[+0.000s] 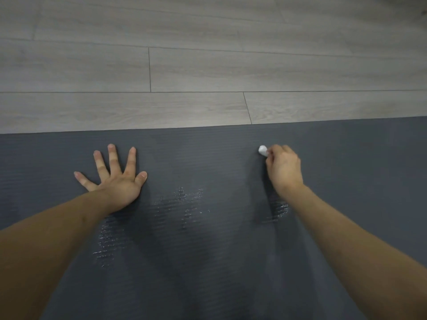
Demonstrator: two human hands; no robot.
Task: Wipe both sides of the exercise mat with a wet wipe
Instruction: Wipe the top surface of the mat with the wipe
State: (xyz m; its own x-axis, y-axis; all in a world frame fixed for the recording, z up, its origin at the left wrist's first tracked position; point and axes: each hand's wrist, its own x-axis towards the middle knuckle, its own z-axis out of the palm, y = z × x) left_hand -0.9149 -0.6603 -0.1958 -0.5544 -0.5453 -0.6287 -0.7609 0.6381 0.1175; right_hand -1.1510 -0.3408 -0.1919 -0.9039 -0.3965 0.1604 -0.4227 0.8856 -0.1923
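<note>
Two hands near mat point(208, 158) edge: left point(115, 179) spread, right point(285, 172) pinching wipe point(263, 150).

hands: 2 (left hand point(115, 179), right hand point(285, 172)) | mat point(208, 250): 1 | wet wipe point(263, 150): 1 | floor point(208, 65): 1

Grey wood-look plank floor point(196, 70), thin dark seams between boards, soft even light, slight shadow at top right corner.
</note>
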